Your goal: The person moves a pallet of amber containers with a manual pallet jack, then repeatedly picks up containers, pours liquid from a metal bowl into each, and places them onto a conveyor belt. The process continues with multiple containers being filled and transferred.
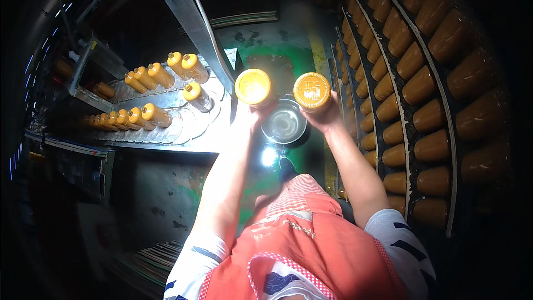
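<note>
Bottles, two of them, one in each hand. My left hand (251, 112) is wrapped around a glowing orange bottle (253, 86); my right hand (325, 115) clutches a second orange bottle (312, 91), both raised over a lamp (284, 124). Ten more bottles (161, 75) lie on the conveyor (183, 128) at my left. Stacked bottles (419, 86) fill racks on my right.

left hand (252, 110): raised, fingers closed (brightly lit) | right hand (325, 114): raised, fingers closed | forearms extended forward
</note>
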{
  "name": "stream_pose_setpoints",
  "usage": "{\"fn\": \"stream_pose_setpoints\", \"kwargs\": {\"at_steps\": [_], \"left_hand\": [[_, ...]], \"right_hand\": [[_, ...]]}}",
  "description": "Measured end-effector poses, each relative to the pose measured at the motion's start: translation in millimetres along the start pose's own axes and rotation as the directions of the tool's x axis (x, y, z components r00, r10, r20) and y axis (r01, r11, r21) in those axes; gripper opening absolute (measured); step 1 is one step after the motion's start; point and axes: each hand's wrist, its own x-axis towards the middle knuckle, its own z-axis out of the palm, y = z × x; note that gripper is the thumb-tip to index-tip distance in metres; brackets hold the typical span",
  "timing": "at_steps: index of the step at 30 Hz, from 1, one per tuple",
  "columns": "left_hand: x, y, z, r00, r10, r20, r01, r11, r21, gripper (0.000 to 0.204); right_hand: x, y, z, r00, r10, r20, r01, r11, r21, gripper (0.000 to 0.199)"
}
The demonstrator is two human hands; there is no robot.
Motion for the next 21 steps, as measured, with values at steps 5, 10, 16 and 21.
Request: {"fn": "stream_pose_setpoints", "kwargs": {"at_steps": [5, 10, 16, 21], "left_hand": [[49.8, 46.9, 53.4, 0.84, -0.498, -0.215, 0.186, 0.636, -0.749, 0.057], [106.4, 11.1, 5.7, 0.847, -0.514, 0.138, 0.354, 0.351, -0.867, 0.054], [129.0, 12.8, -12.5, 0.744, -0.622, 0.245, 0.622, 0.509, -0.596, 0.06], [118.9, 39.2, -4.7, 0.727, -0.573, 0.379, 0.684, 0.55, -0.48, 0.052]], "right_hand": [[51.1, 17.3, -4.4, 0.739, 0.668, -0.083, -0.253, 0.39, 0.885, 0.047], [90.7, 32.7, -2.1, 0.738, 0.671, -0.074, -0.182, 0.304, 0.935, 0.053], [104.1, 42.5, -4.9, 0.722, 0.69, -0.057, -0.065, 0.15, 0.987, 0.046], [88.0, 52.7, -17.7, 0.645, 0.736, -0.204, 0.071, 0.208, 0.975, 0.041]]}}
